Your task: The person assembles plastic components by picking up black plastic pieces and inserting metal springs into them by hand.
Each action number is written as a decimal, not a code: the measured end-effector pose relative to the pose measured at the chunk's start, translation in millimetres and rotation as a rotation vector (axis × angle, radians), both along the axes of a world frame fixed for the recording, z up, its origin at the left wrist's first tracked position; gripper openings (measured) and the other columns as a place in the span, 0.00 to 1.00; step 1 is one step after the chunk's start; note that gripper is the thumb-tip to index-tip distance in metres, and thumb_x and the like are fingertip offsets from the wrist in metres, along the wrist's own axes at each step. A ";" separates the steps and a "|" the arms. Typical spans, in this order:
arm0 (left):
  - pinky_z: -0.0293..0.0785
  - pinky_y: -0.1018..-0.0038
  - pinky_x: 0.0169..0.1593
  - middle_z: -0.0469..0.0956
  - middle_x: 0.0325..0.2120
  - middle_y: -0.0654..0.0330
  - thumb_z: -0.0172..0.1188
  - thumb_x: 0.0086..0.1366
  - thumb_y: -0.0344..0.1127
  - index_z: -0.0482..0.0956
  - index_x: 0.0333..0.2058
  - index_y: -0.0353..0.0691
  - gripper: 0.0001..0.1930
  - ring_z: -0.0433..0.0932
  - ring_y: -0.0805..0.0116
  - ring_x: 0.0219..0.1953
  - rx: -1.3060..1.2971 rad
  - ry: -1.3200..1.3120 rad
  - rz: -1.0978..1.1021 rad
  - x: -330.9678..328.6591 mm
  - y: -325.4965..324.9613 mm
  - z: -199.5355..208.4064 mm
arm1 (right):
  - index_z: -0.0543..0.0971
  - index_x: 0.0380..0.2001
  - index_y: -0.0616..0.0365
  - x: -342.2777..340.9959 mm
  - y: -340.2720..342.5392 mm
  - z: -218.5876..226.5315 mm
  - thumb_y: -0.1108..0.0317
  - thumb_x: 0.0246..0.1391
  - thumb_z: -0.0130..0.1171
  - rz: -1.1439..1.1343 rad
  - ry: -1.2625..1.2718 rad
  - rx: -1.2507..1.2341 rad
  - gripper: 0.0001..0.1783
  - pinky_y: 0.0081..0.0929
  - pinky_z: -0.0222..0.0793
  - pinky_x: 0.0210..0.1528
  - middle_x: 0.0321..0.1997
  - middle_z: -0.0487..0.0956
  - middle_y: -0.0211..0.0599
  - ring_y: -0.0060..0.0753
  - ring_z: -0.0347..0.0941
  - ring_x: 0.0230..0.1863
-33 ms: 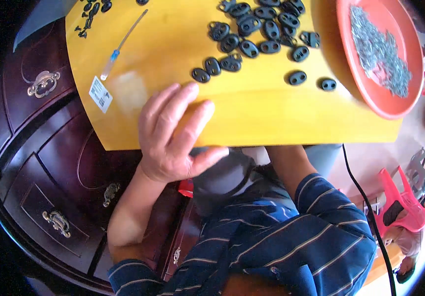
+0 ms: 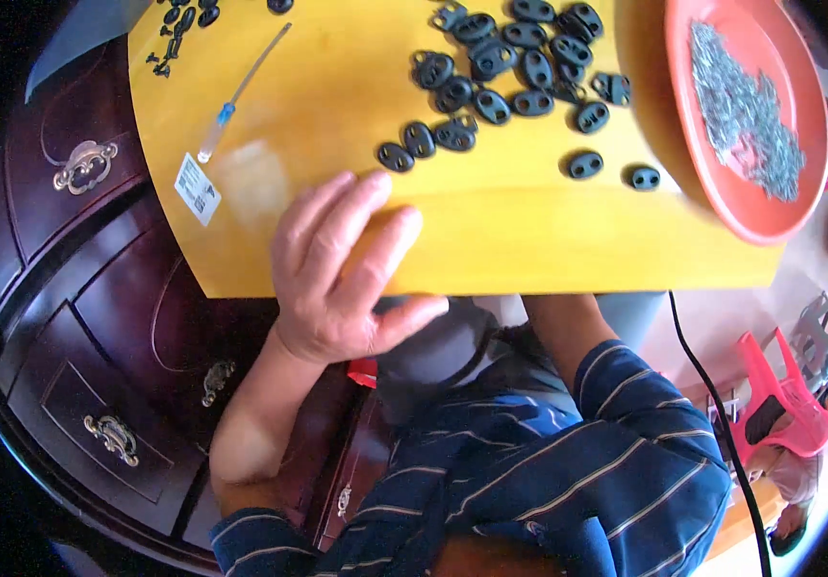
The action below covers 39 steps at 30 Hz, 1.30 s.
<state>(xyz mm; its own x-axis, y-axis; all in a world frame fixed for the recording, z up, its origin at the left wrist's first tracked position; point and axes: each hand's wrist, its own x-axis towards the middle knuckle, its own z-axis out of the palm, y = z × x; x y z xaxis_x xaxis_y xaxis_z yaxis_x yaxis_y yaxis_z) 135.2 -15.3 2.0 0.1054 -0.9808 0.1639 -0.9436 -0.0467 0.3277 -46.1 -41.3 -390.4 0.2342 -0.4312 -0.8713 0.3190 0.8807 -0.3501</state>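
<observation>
My left hand [image 2: 337, 279] lies palm down over the near edge of a yellow tabletop [image 2: 529, 240], fingers spread, holding nothing. Its fingertips end just short of several black oval two-hole plastic pieces [image 2: 491, 91] scattered across the far middle of the top. Two more such pieces [image 2: 611, 171] lie apart to the right. My right forearm [image 2: 568, 332], in a blue striped sleeve, runs under the table's edge, so my right hand is hidden.
A red-orange tray [image 2: 712, 192] with a heap of small metal parts stands at the table's right. A thin tool with a blue grip [image 2: 241, 91], a white label [image 2: 197, 189] and small black bits [image 2: 178, 24] lie left. A dark wooden cabinet [image 2: 87, 317] stands left, a pink chair [image 2: 789, 404] right.
</observation>
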 end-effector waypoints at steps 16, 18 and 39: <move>0.69 0.52 0.59 0.70 0.57 0.47 0.63 0.60 0.63 0.75 0.54 0.42 0.33 0.70 0.44 0.56 0.110 -0.025 -0.008 0.4 6.4 -1.2 | 0.75 0.35 0.58 26.8 -18.6 1.9 0.57 0.66 0.55 0.107 -0.003 -0.013 0.14 0.26 0.71 0.26 0.27 0.77 0.32 0.27 0.72 0.24; 0.64 0.54 0.62 0.75 0.55 0.51 0.57 0.65 0.60 0.81 0.50 0.45 0.27 0.71 0.51 0.57 0.055 0.002 0.046 -0.8 4.4 -4.5 | 0.75 0.35 0.58 12.7 -3.4 2.8 0.57 0.66 0.55 0.114 0.018 0.008 0.14 0.26 0.71 0.26 0.27 0.77 0.32 0.27 0.72 0.24; 0.70 0.52 0.59 0.71 0.56 0.45 0.64 0.59 0.61 0.76 0.52 0.39 0.33 0.71 0.43 0.56 0.074 -0.059 -0.036 0.1 2.7 -0.8 | 0.74 0.36 0.58 -55.8 38.4 24.1 0.57 0.65 0.56 0.143 0.129 0.005 0.14 0.25 0.69 0.25 0.26 0.76 0.31 0.25 0.71 0.23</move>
<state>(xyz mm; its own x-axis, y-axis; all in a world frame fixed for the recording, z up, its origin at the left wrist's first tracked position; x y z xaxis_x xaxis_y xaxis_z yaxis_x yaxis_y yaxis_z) 135.3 -12.6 1.3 0.0627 -0.9934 0.0958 -0.9626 -0.0348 0.2688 -101.9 -2.9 -366.3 0.1787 -0.3969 -0.9003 0.1428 0.9158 -0.3754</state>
